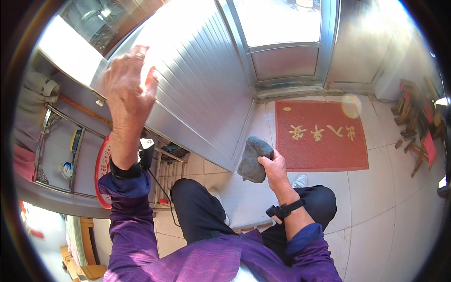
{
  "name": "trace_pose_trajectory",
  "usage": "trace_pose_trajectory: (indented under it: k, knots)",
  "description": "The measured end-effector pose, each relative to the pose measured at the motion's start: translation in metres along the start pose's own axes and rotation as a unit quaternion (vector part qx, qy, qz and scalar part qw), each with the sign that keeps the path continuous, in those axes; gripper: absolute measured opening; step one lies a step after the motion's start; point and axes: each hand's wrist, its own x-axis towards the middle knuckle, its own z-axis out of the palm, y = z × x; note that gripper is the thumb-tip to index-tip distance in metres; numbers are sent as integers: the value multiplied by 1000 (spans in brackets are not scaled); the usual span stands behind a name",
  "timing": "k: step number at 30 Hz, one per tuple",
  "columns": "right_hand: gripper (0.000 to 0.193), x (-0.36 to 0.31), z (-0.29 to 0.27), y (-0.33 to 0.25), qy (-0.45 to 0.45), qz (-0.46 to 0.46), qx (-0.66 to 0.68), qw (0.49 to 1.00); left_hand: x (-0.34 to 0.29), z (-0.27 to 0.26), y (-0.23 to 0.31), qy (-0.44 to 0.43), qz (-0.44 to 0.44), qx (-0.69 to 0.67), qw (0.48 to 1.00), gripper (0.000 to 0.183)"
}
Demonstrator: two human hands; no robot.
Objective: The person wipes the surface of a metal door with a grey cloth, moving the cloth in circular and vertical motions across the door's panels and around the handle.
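My left hand [129,84] is raised at the left, in front of the upper edge of a white ribbed panel [197,80]. Its thumb stands apart from the fingers and nothing shows in it; whether it touches the panel I cannot tell. Low in front of my knees, my right hand [276,170] grips a folded grey cloth [254,160] between thumb and fingers. The cloth hangs clear of the panel's lower corner. A dark strap goes round each wrist.
A red mat [319,150] lies on the pale tiles before a metal-framed glass door [286,51]. Wooden folding stools [411,117] lean at the right wall. On the left are a metal-framed rack [61,145], a red-rimmed round tray [104,174] and a cable [162,190].
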Motion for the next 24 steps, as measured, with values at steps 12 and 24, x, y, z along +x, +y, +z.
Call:
trace_pose_trajectory:
  k: [12,24]
  knots:
    - [30,2,2,5,-10,9,-20,1000,10,11,-14,-25,-27,-146,989,29]
    - [35,3,-1,8,-16,21,-33,999,6,24,-27,-20,31,-75,996,26]
